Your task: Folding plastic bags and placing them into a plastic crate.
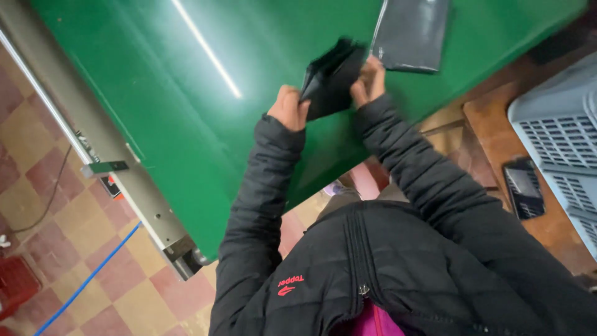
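While both arms in black padded sleeves are reaching out over the near edge of the green table, the left hand is gripping the lower corner of a black plastic bag, fingers curled around it. The right hand is pinching the same bag's opposite side, lifting it just above the surface. Farther on, a flat dark grey bag is lying near the table's far edge.
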